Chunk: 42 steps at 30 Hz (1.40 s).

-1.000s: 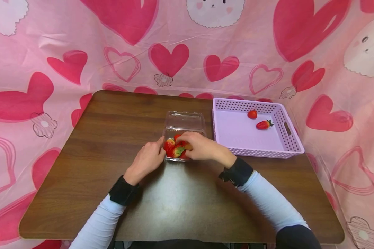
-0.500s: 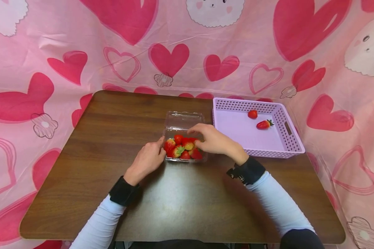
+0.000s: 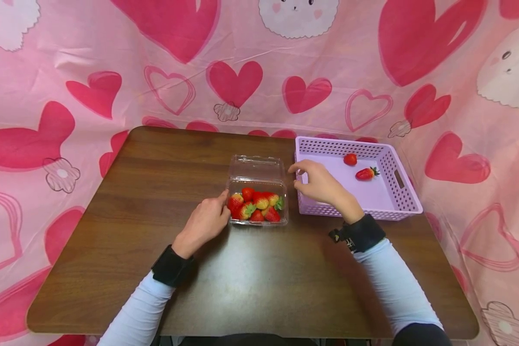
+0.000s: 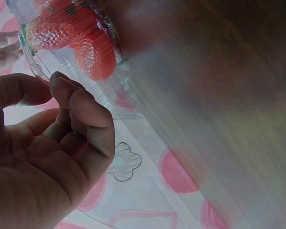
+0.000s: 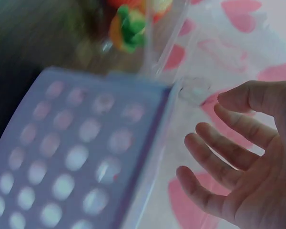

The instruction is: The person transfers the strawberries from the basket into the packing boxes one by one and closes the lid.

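A clear plastic clamshell box (image 3: pixel 257 223) stands on the table, its lid (image 3: pixel 257 167) raised at the back. Red and yellowish strawberries (image 3: pixel 261 201), some with green leaves, fill it. My left hand (image 3: pixel 205 218) is at the box's left side; in the left wrist view its thumb and curled fingers (image 4: pixel 93 114) pinch the rim. With nothing in it, my right hand (image 3: pixel 322 183) hangs over the left wall of a lilac basket (image 3: pixel 328 210); its fingers are spread and loosely bent in the right wrist view. Two strawberries lie in the basket, one leafless (image 3: pixel 350 159), one with leaves (image 3: pixel 365 174).
The brown wooden table (image 3: pixel 190 163) has rounded corners and carries both containers. A pink cloth (image 3: pixel 259 48) printed with hearts hangs close behind the table and along its sides. A narrow strip of table separates the box from the basket.
My right hand has risen out of the box and moved right to the basket's near-left wall, uncovering the strawberries in the box. My left hand has stayed at the box's side.
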Tool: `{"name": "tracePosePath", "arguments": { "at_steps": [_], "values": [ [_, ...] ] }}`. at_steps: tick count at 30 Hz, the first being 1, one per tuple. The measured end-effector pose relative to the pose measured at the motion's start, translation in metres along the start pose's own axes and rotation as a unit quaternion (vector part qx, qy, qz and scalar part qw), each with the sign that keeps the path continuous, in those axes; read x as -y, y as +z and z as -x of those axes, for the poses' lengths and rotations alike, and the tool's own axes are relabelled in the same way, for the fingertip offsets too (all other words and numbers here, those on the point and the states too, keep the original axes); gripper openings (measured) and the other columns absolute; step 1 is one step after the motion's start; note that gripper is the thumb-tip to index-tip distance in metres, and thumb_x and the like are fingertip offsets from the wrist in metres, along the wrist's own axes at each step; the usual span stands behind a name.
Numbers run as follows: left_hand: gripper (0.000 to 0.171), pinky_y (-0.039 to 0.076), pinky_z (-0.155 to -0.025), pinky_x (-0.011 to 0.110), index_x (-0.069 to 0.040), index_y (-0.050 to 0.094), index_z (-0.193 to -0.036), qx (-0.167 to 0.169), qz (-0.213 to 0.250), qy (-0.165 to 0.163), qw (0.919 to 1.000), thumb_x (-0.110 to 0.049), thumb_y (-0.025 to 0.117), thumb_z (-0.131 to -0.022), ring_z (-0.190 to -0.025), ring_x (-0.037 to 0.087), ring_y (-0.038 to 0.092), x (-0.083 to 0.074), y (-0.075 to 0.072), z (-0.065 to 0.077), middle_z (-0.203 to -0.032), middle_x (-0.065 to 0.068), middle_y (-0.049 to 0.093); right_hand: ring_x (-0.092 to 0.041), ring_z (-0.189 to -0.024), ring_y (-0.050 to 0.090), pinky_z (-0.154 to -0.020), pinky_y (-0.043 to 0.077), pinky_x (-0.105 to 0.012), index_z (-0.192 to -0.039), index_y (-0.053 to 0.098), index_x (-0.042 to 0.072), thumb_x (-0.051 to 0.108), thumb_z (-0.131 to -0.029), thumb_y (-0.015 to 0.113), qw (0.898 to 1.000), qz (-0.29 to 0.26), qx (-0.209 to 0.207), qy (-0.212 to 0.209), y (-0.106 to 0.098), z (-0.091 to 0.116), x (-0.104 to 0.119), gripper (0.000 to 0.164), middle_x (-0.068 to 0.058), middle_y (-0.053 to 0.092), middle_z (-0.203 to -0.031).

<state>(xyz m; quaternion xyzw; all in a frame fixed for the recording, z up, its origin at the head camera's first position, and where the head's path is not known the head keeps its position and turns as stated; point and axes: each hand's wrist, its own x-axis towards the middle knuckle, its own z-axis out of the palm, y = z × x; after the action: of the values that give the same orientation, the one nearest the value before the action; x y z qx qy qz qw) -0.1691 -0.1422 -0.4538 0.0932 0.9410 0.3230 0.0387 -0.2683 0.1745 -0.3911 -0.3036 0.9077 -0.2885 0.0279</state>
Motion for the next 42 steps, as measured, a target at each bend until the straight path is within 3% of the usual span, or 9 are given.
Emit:
{"name": "tracePosePath", "arguments": {
  "at_steps": [9, 25, 38, 42],
  "values": [
    [0.057, 0.039, -0.048, 0.032, 0.006, 0.047, -0.154, -0.001, -0.003, 0.001, 1.0, -0.009, 0.059, -0.1, -0.049, 0.018, 0.039, 0.001, 0.0, 0.0, -0.064, 0.004, 0.051, -0.047, -0.111, 0.063, -0.096, 0.049, -0.058, -0.12, 0.071, -0.006, 0.006, -0.091, 0.065, 0.997, 0.041, -0.02, 0.062, -0.014, 0.006, -0.039, 0.032, -0.027, 0.068, -0.123],
    [0.057, 0.041, -0.049, 0.032, 0.006, 0.047, -0.155, 0.004, 0.001, 0.0, 1.0, -0.009, 0.059, -0.101, -0.05, 0.019, 0.041, 0.0, 0.0, 0.001, -0.065, 0.004, 0.052, -0.049, -0.127, 0.055, -0.106, 0.043, -0.062, -0.132, 0.061, -0.011, 0.009, -0.093, 0.061, 0.982, 0.124, 0.042, 0.135, -0.038, 0.015, -0.074, 0.044, -0.033, 0.061, -0.133],
    [0.057, 0.04, -0.048, 0.031, 0.006, 0.047, -0.154, 0.005, 0.002, -0.001, 1.0, -0.009, 0.059, -0.1, -0.049, 0.019, 0.04, 0.0, 0.0, 0.001, -0.063, 0.004, 0.051, -0.055, -0.126, 0.053, -0.107, 0.04, -0.065, -0.132, 0.058, -0.016, 0.01, -0.09, 0.061, 0.977, 0.132, 0.026, 0.165, -0.055, 0.027, -0.116, 0.05, -0.038, 0.059, -0.131],
    [0.057, 0.04, -0.048, 0.031, 0.006, 0.047, -0.154, 0.005, -0.001, 0.001, 1.0, -0.009, 0.059, -0.1, -0.049, 0.019, 0.039, 0.0, 0.0, 0.001, -0.062, 0.004, 0.05, -0.061, -0.126, 0.047, -0.105, 0.038, -0.069, -0.138, 0.054, -0.014, 0.016, -0.094, 0.062, 0.968, 0.142, 0.031, 0.205, -0.057, 0.033, -0.122, 0.054, -0.041, 0.052, -0.134]
  ]
}}
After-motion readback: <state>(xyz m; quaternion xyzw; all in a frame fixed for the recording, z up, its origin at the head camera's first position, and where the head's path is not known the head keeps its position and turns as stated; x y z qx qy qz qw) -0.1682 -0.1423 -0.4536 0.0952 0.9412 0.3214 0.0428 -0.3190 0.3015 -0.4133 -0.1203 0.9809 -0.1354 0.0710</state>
